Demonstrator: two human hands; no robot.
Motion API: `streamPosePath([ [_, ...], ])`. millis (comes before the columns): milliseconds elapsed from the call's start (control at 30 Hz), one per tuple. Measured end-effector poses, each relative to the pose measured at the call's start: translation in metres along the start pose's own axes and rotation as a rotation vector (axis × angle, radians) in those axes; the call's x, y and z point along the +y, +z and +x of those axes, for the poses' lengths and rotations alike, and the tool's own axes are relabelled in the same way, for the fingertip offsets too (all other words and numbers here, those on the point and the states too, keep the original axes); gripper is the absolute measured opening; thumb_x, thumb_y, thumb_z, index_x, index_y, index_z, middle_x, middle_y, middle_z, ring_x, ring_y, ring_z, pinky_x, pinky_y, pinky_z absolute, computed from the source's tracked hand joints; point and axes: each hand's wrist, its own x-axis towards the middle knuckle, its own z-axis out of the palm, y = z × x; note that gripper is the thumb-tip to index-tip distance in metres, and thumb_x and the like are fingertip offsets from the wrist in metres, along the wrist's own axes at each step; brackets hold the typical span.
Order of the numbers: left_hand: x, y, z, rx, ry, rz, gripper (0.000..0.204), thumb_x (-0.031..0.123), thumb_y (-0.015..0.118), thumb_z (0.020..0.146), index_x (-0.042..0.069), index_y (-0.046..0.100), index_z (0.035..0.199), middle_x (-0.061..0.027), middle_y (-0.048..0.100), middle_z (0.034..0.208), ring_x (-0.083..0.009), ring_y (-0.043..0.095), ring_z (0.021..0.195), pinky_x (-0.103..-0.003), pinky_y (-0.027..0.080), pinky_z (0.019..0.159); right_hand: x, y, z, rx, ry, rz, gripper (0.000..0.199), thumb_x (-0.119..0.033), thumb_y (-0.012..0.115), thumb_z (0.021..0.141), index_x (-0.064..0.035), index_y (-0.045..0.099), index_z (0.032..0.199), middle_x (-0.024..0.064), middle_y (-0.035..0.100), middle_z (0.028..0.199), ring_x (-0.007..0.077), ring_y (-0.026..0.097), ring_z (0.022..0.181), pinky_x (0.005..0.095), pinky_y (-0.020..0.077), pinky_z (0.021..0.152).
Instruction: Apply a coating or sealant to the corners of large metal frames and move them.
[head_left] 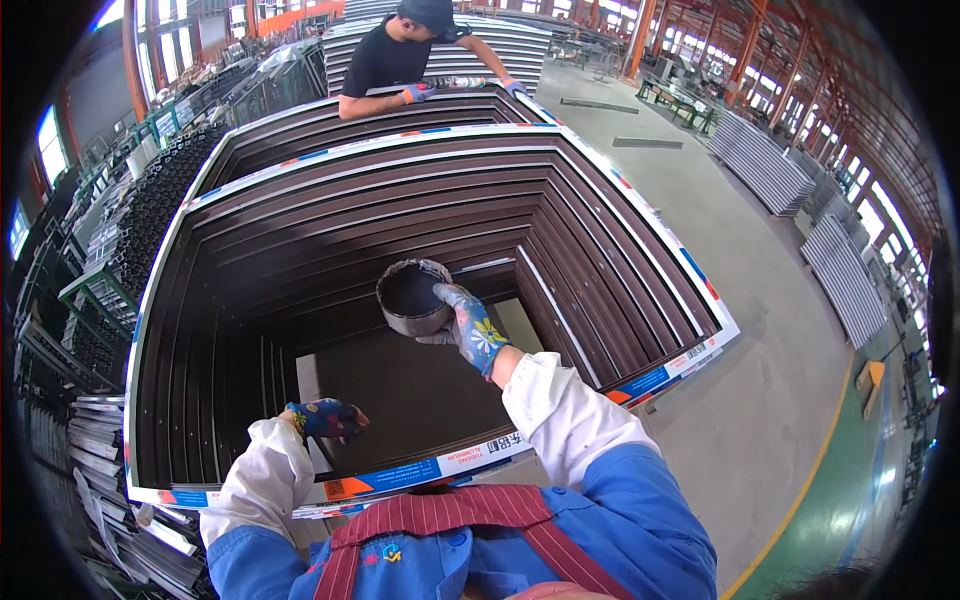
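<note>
The right hand (pixel 472 330), in a patterned work glove, closes around the near wall of a wide roll of tape (pixel 412 297), dark inside with a grey outer face, and holds it up over the middle of a stack of dark brown window frames (pixel 300 250). The fingers wrap the rim from the right, with the thumb side toward the roll's open core. The left hand (pixel 325 418), gloved the same, is curled into a loose fist with nothing in it and rests at the near rail of the stack, by the white protective film with blue and orange markings (pixel 400 478).

To do this step well, I judge it best to keep the roll level and the wrist firm, so the tape comes off straight, and to let the left hand steady the rail below and to the left of the grip.

Beyond the grip, the frames step down like a funnel; their inner edges are hard and close beneath the roll. To the right of the grip the frame corner ends and the concrete floor (pixel 760 400) lies open. Far beyond the grip, a co-worker (pixel 400 55) leans on the far rail, both gloved hands on it.
</note>
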Motion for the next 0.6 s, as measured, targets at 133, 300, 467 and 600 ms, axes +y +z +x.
streamPosePath([
  [133,-0.015,0.000,-0.002,-0.001,0.031,-0.084,0.035,0.009,0.052,0.084,0.010,0.054,0.119,-0.0055,0.058,0.112,-0.0180,0.053,0.106,-0.029,0.042,0.091,0.000,0.003,-0.001,-0.023,0.005,-0.026,0.033,-0.031,0.053,0.085,-0.0135,0.047,0.113,0.0103,0.052,0.112,0.0267,0.057,0.095,0.0448,0.0536,0.072],
  [300,-0.001,-0.003,-0.004,-0.002,-0.033,0.002,0.037,0.009,0.052,0.083,0.012,0.053,0.120,-0.0046,0.057,0.115,-0.0182,0.053,0.107,-0.028,0.042,0.092,0.003,-0.002,0.003,-0.013,0.006,0.009,0.034,-0.032,0.058,0.083,-0.0153,0.050,0.111,0.0074,0.056,0.106,0.0256,0.060,0.089,0.0435,0.0556,0.065],
  [467,-0.015,0.005,-0.005,0.094,0.117,-0.136,0.030,0.015,0.054,0.087,0.006,0.056,0.116,-0.0073,0.062,0.101,-0.0150,0.060,0.087,-0.027,0.051,0.073,0.001,0.000,-0.001,-0.023,0.008,-0.024,0.033,-0.032,0.055,0.084,-0.0144,0.049,0.112,0.0087,0.054,0.109,0.0255,0.059,0.092,0.0443,0.0547,0.068],
  [600,-0.001,0.001,-0.004,0.084,0.061,-0.082,0.031,0.009,0.052,0.086,0.007,0.056,0.116,-0.0063,0.061,0.102,-0.0142,0.060,0.085,-0.028,0.052,0.072,0.000,-0.002,0.001,-0.005,0.016,-0.032,0.033,-0.031,0.052,0.086,-0.0135,0.048,0.113,0.0096,0.053,0.111,0.0251,0.058,0.095,0.0445,0.0539,0.071],
])
